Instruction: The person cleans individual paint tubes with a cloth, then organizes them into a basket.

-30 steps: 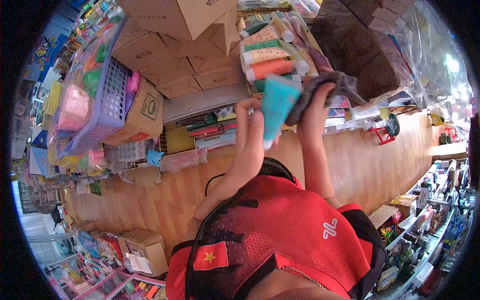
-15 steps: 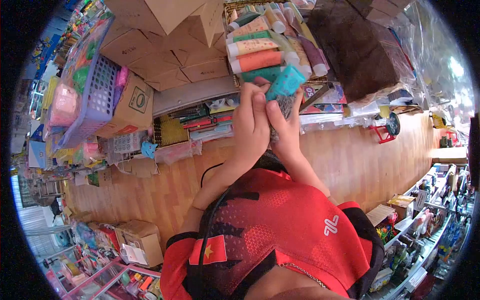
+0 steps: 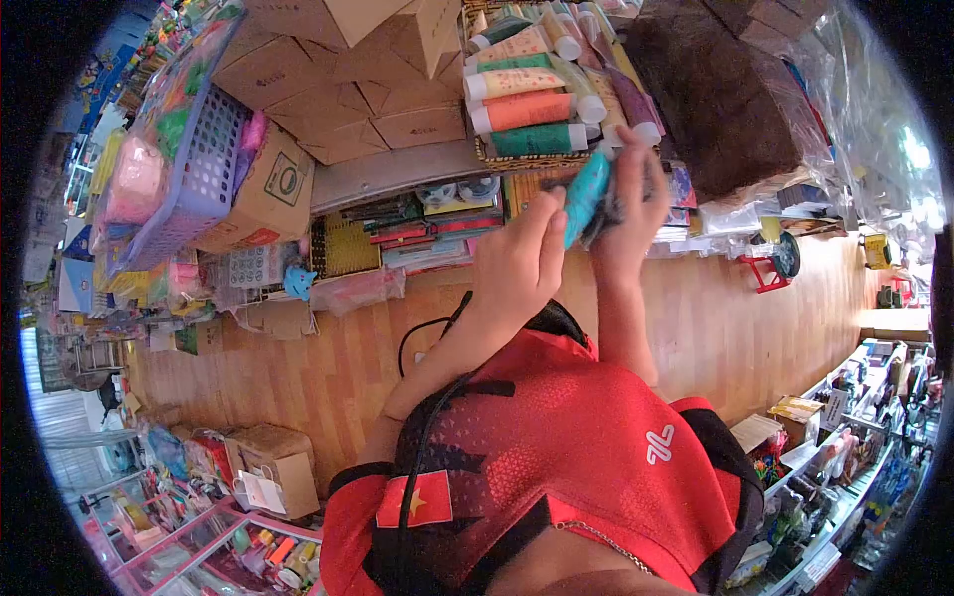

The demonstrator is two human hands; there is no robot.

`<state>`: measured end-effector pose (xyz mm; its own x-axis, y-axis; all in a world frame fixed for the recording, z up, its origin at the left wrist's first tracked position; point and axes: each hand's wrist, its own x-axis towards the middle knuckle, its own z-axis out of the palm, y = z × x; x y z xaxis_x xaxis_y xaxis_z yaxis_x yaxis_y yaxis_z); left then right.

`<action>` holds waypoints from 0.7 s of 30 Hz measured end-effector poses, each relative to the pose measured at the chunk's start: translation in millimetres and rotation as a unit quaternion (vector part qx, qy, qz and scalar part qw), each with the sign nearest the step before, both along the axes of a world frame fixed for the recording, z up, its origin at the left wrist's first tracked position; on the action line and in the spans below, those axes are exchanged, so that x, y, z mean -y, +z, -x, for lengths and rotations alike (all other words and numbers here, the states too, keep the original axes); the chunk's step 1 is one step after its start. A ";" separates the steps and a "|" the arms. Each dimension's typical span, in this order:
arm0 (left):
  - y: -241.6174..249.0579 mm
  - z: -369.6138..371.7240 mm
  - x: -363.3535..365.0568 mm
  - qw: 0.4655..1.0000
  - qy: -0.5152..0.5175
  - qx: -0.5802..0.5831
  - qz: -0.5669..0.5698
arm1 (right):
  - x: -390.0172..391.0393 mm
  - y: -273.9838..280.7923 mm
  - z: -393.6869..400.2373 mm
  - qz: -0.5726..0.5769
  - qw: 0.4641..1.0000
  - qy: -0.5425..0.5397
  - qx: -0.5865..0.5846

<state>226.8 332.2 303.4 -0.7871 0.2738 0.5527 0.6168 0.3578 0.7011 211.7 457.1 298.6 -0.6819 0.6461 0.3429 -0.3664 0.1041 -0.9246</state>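
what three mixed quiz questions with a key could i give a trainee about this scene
1. Multiple choice: the left hand grips a teal squeeze tube. What shows between that tube and the right hand?
a) a pair of scissors
b) a dark cloth
c) a sheet of white paper

2. True or false: in this view, the lavender plastic basket stands to the left of the wicker basket.

3. Fill in: in the wicker basket, the orange squeeze tube lies next to the ____ tube nearest the wearer.

Key: 1. b; 2. true; 3. dark green
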 end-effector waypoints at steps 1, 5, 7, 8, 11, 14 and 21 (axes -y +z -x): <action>-2.7 -1.8 2.0 1.000 0.000 0.000 -0.001 | -11.4 2.9 1.3 -0.001 1.000 0.000 0.000; 0.1 0.4 18.1 0.998 -0.043 0.024 -0.047 | -47.3 22.8 -6.1 0.071 0.990 -0.083 -0.087; 8.1 3.5 25.0 0.998 -0.026 0.049 -0.026 | -41.9 29.2 -9.2 0.080 0.984 -0.077 -0.140; 11.9 6.5 27.3 0.998 -0.038 0.045 -0.011 | -26.7 33.0 -6.7 0.088 0.975 -0.019 -0.205; 12.8 7.5 21.6 0.999 -0.004 0.003 -0.033 | -4.9 9.0 -7.4 -0.102 0.964 0.150 -0.193; 15.5 10.5 26.7 0.995 0.072 -0.028 -0.069 | 20.2 16.1 -21.4 -0.328 0.926 0.164 -0.086; 17.6 22.2 40.3 0.996 0.036 -0.069 0.051 | 18.1 20.1 -26.9 -0.376 0.887 0.264 0.054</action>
<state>204.6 291.8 321.0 -0.7247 0.2796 0.6298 0.6754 0.4689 0.5691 238.7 439.0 318.7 -0.8762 -0.1559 0.4560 -0.4611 0.5460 -0.6995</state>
